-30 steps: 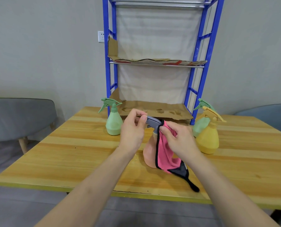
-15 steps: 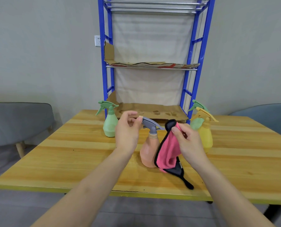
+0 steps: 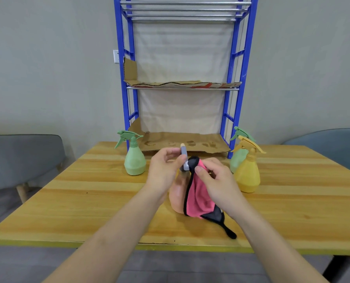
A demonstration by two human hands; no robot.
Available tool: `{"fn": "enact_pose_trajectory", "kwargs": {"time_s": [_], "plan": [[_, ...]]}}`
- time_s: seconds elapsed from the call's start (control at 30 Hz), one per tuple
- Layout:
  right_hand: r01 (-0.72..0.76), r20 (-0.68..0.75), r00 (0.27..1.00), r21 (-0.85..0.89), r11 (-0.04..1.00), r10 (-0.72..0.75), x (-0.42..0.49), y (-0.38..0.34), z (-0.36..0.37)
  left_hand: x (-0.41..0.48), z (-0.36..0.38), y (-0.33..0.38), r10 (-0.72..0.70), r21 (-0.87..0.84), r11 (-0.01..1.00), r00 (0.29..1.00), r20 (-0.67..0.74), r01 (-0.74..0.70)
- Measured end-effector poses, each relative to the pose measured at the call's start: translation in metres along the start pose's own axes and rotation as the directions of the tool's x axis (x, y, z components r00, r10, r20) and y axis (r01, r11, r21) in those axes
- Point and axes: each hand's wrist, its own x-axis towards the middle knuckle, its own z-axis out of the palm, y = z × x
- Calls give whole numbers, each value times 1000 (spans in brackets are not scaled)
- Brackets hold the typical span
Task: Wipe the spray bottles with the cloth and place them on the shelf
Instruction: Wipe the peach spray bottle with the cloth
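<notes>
Two grips clamped: left hand (image 3: 166, 170) on peach bottle (image 3: 177, 198), right hand (image 3: 217, 180) on cloth (image 3: 198, 199); yellow bottle (image 3: 247, 174) beside.

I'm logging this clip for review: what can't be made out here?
Head view only:
- peach bottle: right side hidden by the pink cloth, trigger head partly behind the left hand.
- rear green bottle: mostly behind the yellow bottle.
- blue shelf: top cut off by the upper edge.

No text, label, brand or number can be read. The cardboard sheet (image 3: 182, 84) on the middle level of the shelf (image 3: 237, 119), at centre frame, carries red printing along its front edge, too small and creased to make out.
</notes>
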Motion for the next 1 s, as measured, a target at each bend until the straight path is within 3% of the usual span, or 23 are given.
{"fn": "enact_pose_trajectory", "kwargs": {"time_s": [0.07, 0.17, 0.27, 0.4, 0.5, 0.73, 0.93, 1.0], "plan": [[-12, -15, 1000, -17, 1000, 11, -3, 2, -2, 3, -4, 3, -37, -3, 999, 998, 41, 37], [-7, -153, 988, -43, 999, 0, 1, 12, -7, 10, -8, 9, -29, 85, 996, 993, 111, 20], [-58, -260, 963, 72, 996, 75, 6, 14, -4, 12, -9, 13, -14, 148, 989, 979, 202, -16], [15, -404, 915, -6, 1000, -16, 12, 13, 10, 11, -11, 12, 2, 156, 987, 977, 212, -36], [2, -475, 880, 27, 1000, 11, 20, 15, 20, 8, -10, 7, 16, 146, 988, 980, 199, -45], [104, -386, 918, 20, 994, -88, 18, 20, 54, 8, -10, 5, 7, 130, 991, 981, 195, -33], [226, -353, 898, -145, 963, -264, 4, 30, 61, 8, -10, 3, -16, 135, 991, 982, 188, -9], [210, -371, 892, -166, 964, -258, 11, 33, 59, 8, -10, 2, -6, 135, 991, 981, 192, -20]]}}
